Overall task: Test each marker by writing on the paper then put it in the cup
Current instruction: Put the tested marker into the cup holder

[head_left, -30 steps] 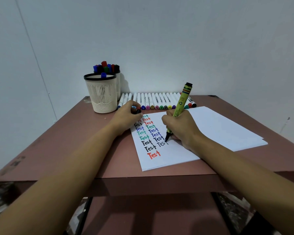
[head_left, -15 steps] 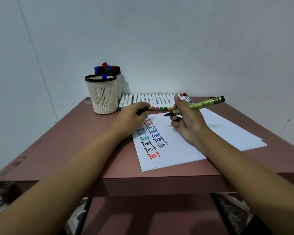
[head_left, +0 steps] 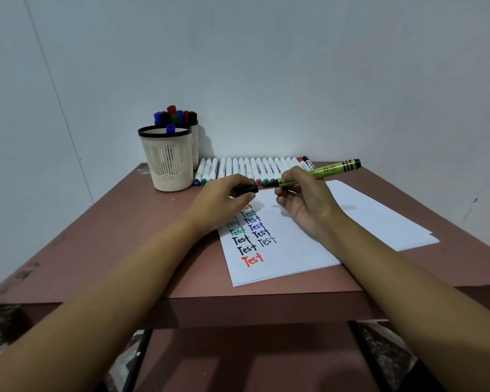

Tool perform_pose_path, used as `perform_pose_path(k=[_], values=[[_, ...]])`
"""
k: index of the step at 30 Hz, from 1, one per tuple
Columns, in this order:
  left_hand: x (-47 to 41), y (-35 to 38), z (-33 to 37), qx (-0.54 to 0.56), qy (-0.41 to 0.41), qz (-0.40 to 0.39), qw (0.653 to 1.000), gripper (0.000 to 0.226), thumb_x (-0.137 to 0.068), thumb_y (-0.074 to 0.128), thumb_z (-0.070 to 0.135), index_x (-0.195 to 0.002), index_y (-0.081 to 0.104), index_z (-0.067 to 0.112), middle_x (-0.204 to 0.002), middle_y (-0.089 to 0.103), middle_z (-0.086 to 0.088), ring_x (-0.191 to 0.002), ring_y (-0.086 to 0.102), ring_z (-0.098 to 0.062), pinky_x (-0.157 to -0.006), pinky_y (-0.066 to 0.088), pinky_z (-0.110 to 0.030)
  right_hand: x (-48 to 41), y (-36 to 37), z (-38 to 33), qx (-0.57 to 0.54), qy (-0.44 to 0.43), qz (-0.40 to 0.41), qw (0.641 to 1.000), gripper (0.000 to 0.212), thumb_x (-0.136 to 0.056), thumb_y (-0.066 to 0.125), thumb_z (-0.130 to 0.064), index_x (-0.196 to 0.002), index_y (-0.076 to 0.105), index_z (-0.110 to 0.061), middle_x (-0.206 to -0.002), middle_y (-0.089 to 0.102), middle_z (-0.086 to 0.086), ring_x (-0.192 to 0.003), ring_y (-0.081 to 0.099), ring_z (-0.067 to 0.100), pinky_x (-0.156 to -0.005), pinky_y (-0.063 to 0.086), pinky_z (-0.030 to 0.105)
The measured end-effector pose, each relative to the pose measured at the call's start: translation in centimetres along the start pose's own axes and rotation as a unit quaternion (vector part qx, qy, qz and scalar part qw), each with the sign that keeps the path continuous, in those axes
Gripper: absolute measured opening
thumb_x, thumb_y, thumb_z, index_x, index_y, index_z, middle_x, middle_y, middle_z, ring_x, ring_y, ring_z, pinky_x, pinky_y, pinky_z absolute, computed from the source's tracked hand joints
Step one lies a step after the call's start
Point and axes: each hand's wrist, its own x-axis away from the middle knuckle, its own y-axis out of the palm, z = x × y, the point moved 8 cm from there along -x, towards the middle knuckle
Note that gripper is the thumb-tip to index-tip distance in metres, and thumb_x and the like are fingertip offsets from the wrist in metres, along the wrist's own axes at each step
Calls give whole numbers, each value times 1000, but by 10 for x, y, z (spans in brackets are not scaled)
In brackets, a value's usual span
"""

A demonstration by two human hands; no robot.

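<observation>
Roughly mid-task, by my reading. The sheet of white paper (head_left: 294, 250) on the reddish-brown worktop (head_left: 119, 239) carries two columns of the word "Test" in red, green, blue and black. The lowest entry in the right column, a thin grey-black "Test" (head_left: 267, 240), looks faintest; I cannot confirm which pen made it.

Right hand (head_left: 306, 202) holds the green-barrelled marker (head_left: 320, 172) level above the top of the paper, well apart from the cups, fingers curled round the barrel near the nib end, nib pointing left. Left hand (head_left: 221, 200) pinches the small black cap (head_left: 249, 189) between thumb and fingers, mouth facing the nib, a small gap between the two. Cap not yet on.

Done so far: the cream mesh cup with black rim (head_left: 167, 162) shows one blue-capped marker (head_left: 169, 128). A second cup (head_left: 195, 148) just behind it is packed with blue, red, green and black caps.

Left to do: cap the green marker and drop it in a cup. The row of white-barrelled markers (head_left: 252, 168) along the back edge of the worktop appears untested, so a good share of the job remains.
</observation>
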Motion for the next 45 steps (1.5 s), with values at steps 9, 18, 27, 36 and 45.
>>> perform_pose_path(k=[9, 18, 27, 36, 45], values=[[-1, 4, 0, 6, 14, -9, 1000, 27, -89, 62, 20, -115, 62, 15, -98, 65, 4, -90, 60, -8, -75, 41, -4, -1, 4, 3, 30, -2, -24, 999, 21, -90, 52, 0, -71, 53, -8, -63, 53, 5, -54, 53, 13, -47, 45, 19], [3, 3, 15, -26, 75, 6, 997, 24, -94, 52, 20, -112, 61, 7, -82, 60, 5, -69, 52, -2, -62, 36, -6, -3, 7, 8, 108, -5, -64, 992, 20, -88, 64, -23, -75, 59, -9, -58, 54, -1, -49, 47, 6, -45, 38, 17], [3, 15, 9, 26, 46, -48, 997, 19, -97, 47, 17, -85, 57, 7, -62, 50, 2, -51, 42, -4, -54, 32, -20, -5, 15, 14, 115, 16, -132, 984, 20, -93, 57, -18, -91, 60, 2, -57, 55, 0, -49, 50, 7, -45, 42, 16], [-3, 13, -7, 207, -70, -31, 975, 10, -92, 57, 17, -95, 64, 10, -68, 58, 2, -52, 50, 2, -55, 44, -14, -8, 12, 10, 112, 17, -124, 986, 19, -92, 58, -19, -90, 62, -1, -62, 56, 2, -53, 50, 8, -46, 42, 16], [-1, -30, -31, 462, -162, 138, 861, 2, -89, 57, 6, -90, 59, 7, -82, 61, -3, -74, 56, -14, -53, 51, -21, -15, -33, -21, 254, -81, 97, 959, 21, -96, 49, -33, -92, 63, -18, -71, 56, 0, -66, 52, 17, -59, 41, 27]])
